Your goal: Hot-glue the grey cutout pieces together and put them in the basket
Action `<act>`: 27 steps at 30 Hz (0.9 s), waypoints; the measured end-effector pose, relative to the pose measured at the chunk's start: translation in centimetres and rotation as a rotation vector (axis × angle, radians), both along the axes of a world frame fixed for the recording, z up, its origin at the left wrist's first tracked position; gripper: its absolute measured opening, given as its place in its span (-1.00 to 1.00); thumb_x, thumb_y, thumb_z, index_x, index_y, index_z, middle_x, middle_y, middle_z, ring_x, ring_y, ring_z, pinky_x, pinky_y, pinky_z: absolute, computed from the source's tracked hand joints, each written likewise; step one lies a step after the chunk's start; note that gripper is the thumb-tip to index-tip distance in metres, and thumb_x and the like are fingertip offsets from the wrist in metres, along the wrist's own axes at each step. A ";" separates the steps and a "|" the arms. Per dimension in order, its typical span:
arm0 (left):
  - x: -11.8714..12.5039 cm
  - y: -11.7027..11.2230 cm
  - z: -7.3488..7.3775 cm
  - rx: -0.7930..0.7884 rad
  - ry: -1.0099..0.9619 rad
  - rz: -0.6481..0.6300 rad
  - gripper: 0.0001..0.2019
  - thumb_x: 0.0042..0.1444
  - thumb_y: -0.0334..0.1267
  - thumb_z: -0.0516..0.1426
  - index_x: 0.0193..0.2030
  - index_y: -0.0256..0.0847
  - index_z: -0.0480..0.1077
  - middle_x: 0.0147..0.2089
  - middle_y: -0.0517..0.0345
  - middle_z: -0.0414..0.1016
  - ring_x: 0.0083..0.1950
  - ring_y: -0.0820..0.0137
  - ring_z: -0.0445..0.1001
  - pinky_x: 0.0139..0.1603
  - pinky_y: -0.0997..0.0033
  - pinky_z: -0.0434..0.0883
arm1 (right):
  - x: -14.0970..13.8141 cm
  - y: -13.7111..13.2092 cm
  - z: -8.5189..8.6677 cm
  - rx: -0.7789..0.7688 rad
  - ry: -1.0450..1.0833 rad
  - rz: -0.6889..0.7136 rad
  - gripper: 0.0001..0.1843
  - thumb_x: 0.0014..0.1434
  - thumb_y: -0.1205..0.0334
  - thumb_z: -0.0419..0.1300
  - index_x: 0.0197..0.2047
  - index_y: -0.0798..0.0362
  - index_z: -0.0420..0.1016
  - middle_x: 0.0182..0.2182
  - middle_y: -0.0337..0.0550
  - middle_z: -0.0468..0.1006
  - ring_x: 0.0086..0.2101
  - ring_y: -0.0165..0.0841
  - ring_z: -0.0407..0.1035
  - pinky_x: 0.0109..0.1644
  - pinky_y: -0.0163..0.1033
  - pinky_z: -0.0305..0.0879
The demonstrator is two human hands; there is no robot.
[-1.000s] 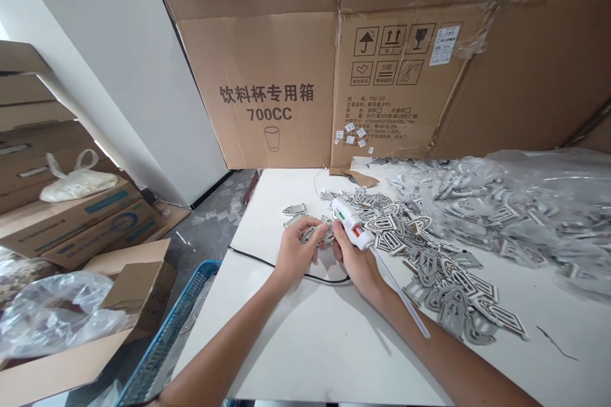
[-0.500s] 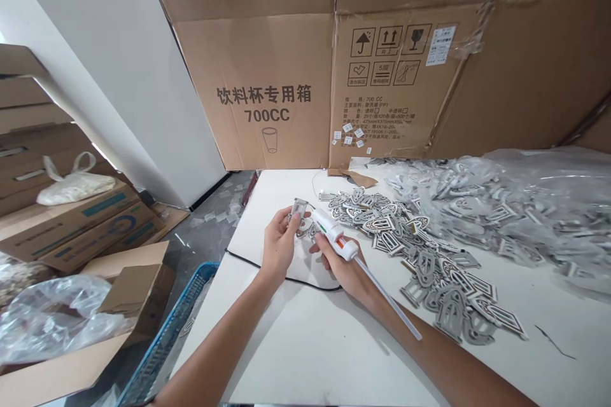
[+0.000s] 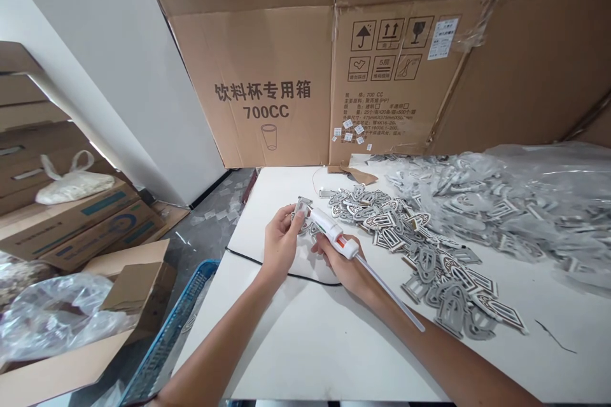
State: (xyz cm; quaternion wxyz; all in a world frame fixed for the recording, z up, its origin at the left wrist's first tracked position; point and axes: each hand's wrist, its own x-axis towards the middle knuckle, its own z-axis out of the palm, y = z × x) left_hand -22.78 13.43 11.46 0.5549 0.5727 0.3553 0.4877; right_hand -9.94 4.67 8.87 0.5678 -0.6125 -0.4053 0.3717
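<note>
My left hand (image 3: pixel 280 243) pinches a small grey flat cut-out piece (image 3: pixel 302 207) between thumb and fingers, above the white table (image 3: pixel 286 343). A white hot glue gun (image 3: pixel 327 226) is gripped in my right hand (image 3: pixel 344 266), its nozzle at or very near the piece; contact cannot be made out. From the gun's rear a long translucent glue stick (image 3: pixel 394 297) sticks out over my right forearm. Some similar small pieces lie partly hidden behind my hands. To the right spreads a heap of grey and white cut-out pieces (image 3: pixel 382 221).
Behind the table stands a tall cardboard wall (image 3: pixel 277 44). Plastic-wrapped pieces (image 3: pixel 458 203) fill the back right. A black cord (image 3: pixel 310 278) crosses the table under my wrists. At left are a blue basket (image 3: pixel 167 331) and an open carton (image 3: pixel 138 292).
The glue gun's nozzle and the piece in my left hand have shifted slightly relative to each other. Both hands keep their holds. The whole view has tilted a little.
</note>
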 end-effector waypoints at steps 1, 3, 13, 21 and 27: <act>0.0 0.0 0.0 -0.002 -0.002 -0.008 -0.54 0.15 0.12 0.36 0.02 -0.18 0.56 -0.29 0.13 0.66 -0.24 0.34 0.55 -0.15 0.36 0.44 | 0.0 0.0 -0.1 0.003 0.005 -0.006 -0.39 0.24 -0.33 0.26 -0.41 0.12 0.66 -0.62 -0.23 0.41 -0.60 -0.43 0.17 -0.50 -0.27 0.05; 0.0 0.0 0.1 -0.008 -0.016 -0.026 -0.53 0.13 0.12 0.37 0.01 -0.19 0.56 -0.29 0.13 0.66 -0.24 0.33 0.55 -0.15 0.35 0.45 | 0.1 0.1 -0.2 0.021 0.015 -0.013 -0.39 0.23 -0.32 0.27 -0.44 0.11 0.64 -0.64 -0.23 0.40 -0.60 -0.42 0.18 -0.51 -0.26 0.06; 0.1 -0.2 0.3 -0.001 -0.011 -0.038 -0.51 0.12 0.14 0.37 0.02 -0.21 0.57 -0.23 0.05 0.69 -0.19 0.29 0.59 -0.12 0.33 0.46 | 0.5 0.1 0.1 -0.037 -0.040 -0.004 -0.49 0.27 -0.18 0.24 -0.46 0.08 0.61 -0.64 -0.28 0.35 -0.58 -0.41 0.15 -0.41 -0.22 0.13; -0.1 -0.1 0.6 0.008 -0.006 -0.060 -0.53 0.14 0.11 0.37 0.01 -0.22 0.58 -0.27 0.10 0.66 -0.22 0.34 0.55 -0.10 0.34 0.45 | 0.7 0.1 0.2 -0.113 -0.111 -0.055 -0.52 0.23 -0.12 0.22 -0.58 0.03 0.52 -0.73 -0.30 0.29 -0.62 -0.36 0.21 -0.42 -0.20 0.16; -0.1 0.0 0.6 0.014 -0.011 -0.076 -0.55 0.15 0.10 0.38 0.00 -0.21 0.58 -0.31 0.12 0.64 -0.22 0.33 0.55 -0.11 0.34 0.45 | 0.7 0.0 0.2 -0.092 -0.117 -0.047 -0.50 0.25 -0.11 0.22 -0.59 0.04 0.50 -0.66 -0.25 0.40 -0.58 -0.36 0.26 -0.40 -0.20 0.18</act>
